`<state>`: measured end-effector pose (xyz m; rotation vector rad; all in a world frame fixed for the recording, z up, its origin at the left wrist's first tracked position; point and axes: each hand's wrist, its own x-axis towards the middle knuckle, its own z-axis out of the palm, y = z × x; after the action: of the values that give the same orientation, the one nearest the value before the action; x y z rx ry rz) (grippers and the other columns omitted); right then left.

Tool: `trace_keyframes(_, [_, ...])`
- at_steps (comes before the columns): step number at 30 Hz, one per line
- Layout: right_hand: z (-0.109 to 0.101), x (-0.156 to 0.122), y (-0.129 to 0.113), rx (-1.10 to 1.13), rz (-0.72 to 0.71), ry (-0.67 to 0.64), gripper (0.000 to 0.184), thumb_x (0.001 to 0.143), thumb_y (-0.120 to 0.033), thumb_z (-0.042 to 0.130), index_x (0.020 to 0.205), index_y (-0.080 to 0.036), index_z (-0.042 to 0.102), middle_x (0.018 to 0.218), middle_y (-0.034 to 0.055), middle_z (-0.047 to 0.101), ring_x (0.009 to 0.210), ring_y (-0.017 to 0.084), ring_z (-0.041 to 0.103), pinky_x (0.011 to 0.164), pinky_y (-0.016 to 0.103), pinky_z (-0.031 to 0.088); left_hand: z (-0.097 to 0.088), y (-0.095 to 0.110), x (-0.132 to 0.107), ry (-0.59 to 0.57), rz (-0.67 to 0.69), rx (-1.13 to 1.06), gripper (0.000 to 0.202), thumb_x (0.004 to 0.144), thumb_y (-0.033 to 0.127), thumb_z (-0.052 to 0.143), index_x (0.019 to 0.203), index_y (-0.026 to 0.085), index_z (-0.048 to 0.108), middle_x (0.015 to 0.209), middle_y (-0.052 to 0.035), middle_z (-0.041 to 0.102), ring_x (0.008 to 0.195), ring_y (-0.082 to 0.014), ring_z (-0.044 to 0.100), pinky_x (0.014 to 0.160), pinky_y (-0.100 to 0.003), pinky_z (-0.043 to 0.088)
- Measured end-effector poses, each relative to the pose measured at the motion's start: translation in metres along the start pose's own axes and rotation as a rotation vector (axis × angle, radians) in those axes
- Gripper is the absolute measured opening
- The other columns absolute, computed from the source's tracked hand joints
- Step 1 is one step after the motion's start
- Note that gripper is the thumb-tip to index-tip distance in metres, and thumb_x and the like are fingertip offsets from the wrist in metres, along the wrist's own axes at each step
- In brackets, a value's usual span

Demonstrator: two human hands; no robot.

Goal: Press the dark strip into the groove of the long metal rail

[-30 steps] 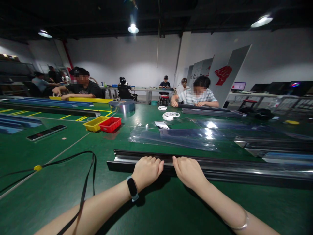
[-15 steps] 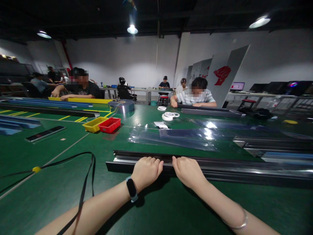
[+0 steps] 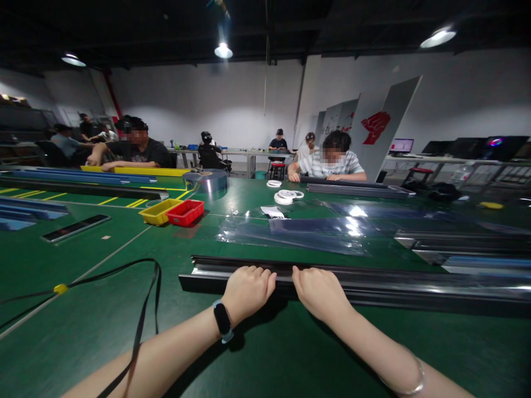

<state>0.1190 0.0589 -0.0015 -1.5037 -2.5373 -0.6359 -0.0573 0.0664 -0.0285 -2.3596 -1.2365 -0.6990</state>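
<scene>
A long black channel profile (image 3: 398, 284) lies across the green table in front of me, running out of view on the right. Near its left end, my left hand (image 3: 249, 287) is closed over the near wall, fingers curled into the channel. My right hand (image 3: 317, 290) grips the same profile a short way to the right, its fingers curled in likewise. Both thumbs point toward each other along the near edge. What the fingertips press on inside the channel is hidden from me.
Clear plastic strips (image 3: 307, 235) lie behind the profile. Farther back are white tape rolls (image 3: 286, 197), a yellow bin (image 3: 160, 212) and a red bin (image 3: 185, 213). More profiles (image 3: 452, 243) sit at right. A black strap (image 3: 157, 293) hangs at left. Co-workers sit across the table.
Both hands keep their hold on the profile with almost no movement. The whole view has shifted very slightly.
</scene>
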Motion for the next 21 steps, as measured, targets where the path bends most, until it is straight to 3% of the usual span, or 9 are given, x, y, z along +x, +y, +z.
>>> trace_keyframes(9, [0.0057,-0.0006,0.0002,-0.076,-0.071,0.000,0.033,0.084,-0.011,0.029,0.084,-0.014,0.061,0.058,0.0066,0.061,0.051,0.016,0.057,0.045,0.023,0.033,0.0010,0.0002,-0.0003,0.000,-0.003,0.000,0.032,0.087,0.027,0.033,0.063,0.017,0.052,0.056,-0.0027,0.055,0.056,-0.0152,0.053,0.055,-0.028,0.036])
trace_keyframes(15, [0.0012,0.0015,0.0046,-0.053,-0.011,-0.038,0.034,0.085,-0.013,0.027,0.083,-0.011,0.061,0.057,0.0081,0.060,0.052,0.016,0.058,0.046,0.023,0.036,0.0016,0.0001,0.0000,0.012,-0.006,0.004,0.032,0.086,0.027,0.034,0.063,0.017,0.053,0.055,-0.0028,0.055,0.056,-0.0147,0.053,0.056,-0.027,0.037])
trace_keyframes(21, [0.0039,0.0021,0.0085,-0.090,-0.051,-0.067,0.030,0.084,-0.010,0.030,0.088,-0.011,0.059,0.060,0.0076,0.061,0.055,0.016,0.059,0.049,0.024,0.038,0.0021,-0.0006,-0.0009,-0.025,-0.004,0.007,0.032,0.087,0.028,0.033,0.064,0.017,0.053,0.057,-0.0028,0.056,0.057,-0.0152,0.052,0.056,-0.028,0.037])
